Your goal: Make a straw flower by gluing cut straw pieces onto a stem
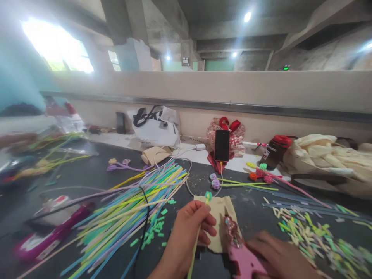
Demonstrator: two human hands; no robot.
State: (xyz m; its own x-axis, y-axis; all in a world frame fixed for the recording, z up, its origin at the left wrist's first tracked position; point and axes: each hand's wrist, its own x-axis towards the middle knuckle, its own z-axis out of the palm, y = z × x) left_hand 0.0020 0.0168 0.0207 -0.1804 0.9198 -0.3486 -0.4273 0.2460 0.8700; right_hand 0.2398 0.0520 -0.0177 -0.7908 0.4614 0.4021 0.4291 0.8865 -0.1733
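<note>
My left hand (192, 223) is closed around a thin yellow-green stem (193, 252), pinching it just under a small teal and yellow flower-like tip (208, 196). Behind its fingers a beige cloth (221, 209) lies on the dark table. A pink glue gun (244, 257) with a glittery, jeweled front points away from me, its nozzle over the cloth. My right hand (279, 252), blurred, is at the glue gun's right side with fingers bent against it; whether it grips the gun is unclear.
Long colored stems (136, 205) are heaped left of centre, beside a purple tool (52, 236). Short cut pieces (314, 236) lie at right. A phone (222, 145), white bag (157, 128) and dark bottle (274, 151) stand at the back. Another person's blurred hand (17, 141) shows far left.
</note>
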